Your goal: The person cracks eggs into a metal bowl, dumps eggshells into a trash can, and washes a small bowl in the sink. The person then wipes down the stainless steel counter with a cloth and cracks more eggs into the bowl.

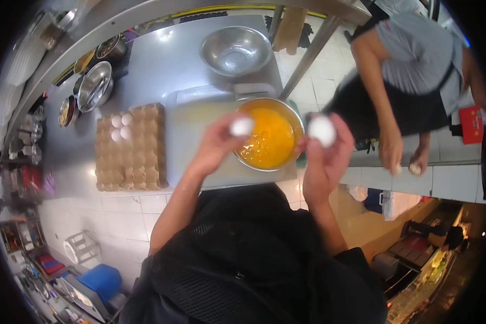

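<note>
My left hand [217, 141] grips a white egg [242, 127] over the left side of a metal bowl [301, 128]. Inside that bowl is a pool of cracked eggs [268, 135], orange-yellow with yolks showing. At the bowl's right side, my right hand [329, 156] is closed around a second white egg [322, 131]. Both eggs look whole from above, though motion blurs the left one. To the left lies a cardboard egg tray [130, 162], its cups mostly bare, with several eggs [121, 126] near its upper edge.
The bowl stands on a pale cutting board [191, 140] on a steel table [162, 65]. An empty metal bowl [236, 51] sits behind, and more bowls [95, 86] are at the far left. A co-worker [416, 70] on the right holds small pale items. A metal post [310, 56] rises nearby.
</note>
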`<action>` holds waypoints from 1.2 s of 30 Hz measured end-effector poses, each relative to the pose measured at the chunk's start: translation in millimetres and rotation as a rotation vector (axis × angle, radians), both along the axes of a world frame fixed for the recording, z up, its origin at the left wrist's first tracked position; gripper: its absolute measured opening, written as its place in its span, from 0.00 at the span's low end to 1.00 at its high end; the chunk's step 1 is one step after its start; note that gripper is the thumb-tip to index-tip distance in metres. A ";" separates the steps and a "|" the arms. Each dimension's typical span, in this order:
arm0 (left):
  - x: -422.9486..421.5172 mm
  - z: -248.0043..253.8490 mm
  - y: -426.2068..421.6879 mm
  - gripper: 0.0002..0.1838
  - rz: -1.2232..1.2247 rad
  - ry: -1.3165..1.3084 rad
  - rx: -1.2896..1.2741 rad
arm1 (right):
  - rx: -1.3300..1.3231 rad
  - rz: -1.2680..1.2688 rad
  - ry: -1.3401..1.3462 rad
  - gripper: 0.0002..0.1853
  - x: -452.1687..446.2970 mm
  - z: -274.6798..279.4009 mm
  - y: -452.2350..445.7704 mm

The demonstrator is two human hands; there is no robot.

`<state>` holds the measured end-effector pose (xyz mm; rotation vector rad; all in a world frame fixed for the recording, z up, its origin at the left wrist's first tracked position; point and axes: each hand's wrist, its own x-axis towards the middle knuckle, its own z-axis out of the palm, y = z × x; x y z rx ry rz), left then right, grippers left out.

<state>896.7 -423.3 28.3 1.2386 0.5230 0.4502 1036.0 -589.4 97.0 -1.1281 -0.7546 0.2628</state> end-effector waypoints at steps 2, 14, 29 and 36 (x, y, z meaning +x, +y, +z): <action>23.0 2.1 -20.8 0.29 -0.112 -0.082 0.001 | 0.204 -0.048 -0.259 0.25 1.7 -4.7 0.3; 46.0 -12.3 -30.8 0.29 -0.152 0.097 0.076 | -0.350 0.103 0.355 0.21 35.9 -55.7 14.2; 43.1 -31.6 -26.8 0.22 0.024 -0.007 0.020 | -0.631 0.144 -0.038 0.17 25.2 -65.3 31.7; 43.7 -33.0 -30.3 0.22 -0.011 0.020 0.037 | -0.648 0.088 -0.034 0.16 25.0 -68.4 31.5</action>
